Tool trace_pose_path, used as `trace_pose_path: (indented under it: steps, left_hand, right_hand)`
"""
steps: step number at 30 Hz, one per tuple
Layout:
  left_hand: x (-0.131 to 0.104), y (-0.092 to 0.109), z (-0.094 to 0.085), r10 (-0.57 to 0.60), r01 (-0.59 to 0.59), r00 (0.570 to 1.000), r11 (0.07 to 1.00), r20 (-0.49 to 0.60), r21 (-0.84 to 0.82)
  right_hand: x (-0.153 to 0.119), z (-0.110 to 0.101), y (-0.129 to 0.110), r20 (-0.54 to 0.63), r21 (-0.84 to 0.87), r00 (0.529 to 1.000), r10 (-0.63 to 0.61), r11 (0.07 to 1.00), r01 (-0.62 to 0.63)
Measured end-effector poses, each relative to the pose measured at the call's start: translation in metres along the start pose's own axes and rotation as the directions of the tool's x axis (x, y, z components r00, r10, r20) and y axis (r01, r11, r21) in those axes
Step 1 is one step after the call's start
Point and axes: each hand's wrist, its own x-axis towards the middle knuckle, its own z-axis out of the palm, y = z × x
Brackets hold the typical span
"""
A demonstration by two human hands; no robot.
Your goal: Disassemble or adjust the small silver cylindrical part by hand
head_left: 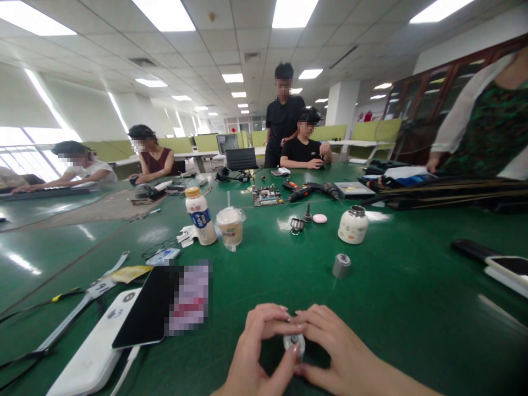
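Observation:
Close to the front of the green table, my left hand and my right hand meet around a small round greyish piece with a dark centre. Fingertips of both hands press on its rim, and they partly cover it, so its exact kind is unclear. Beyond my hands stands a silver metal cap. A white bottle with small drawings and a bare metal neck stands upright behind the cap.
A phone lies on a white power bank at left. A drink bottle and plastic cup stand behind. Farther back are a circuit board, power drills, and several people. Another phone lies right.

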Motion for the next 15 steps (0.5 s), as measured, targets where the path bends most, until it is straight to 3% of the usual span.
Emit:
trace_pose_path:
  steps: [11, 15]
  left_hand:
    - [0.000, -0.009, 0.005, -0.156, 0.156, 0.973, 0.988, -0.170, -0.010]
    - [0.002, -0.023, 0.005, -0.305, 0.312, 0.945, 0.949, -0.115, 0.051]
  right_hand:
    - [-0.001, 0.000, -0.001, -0.003, 0.001, 1.000, 0.008, 1.000, -0.008]
    - [-0.001, -0.001, -0.001, 0.015, 0.001, 1.000, 0.020, 1.000, -0.020]
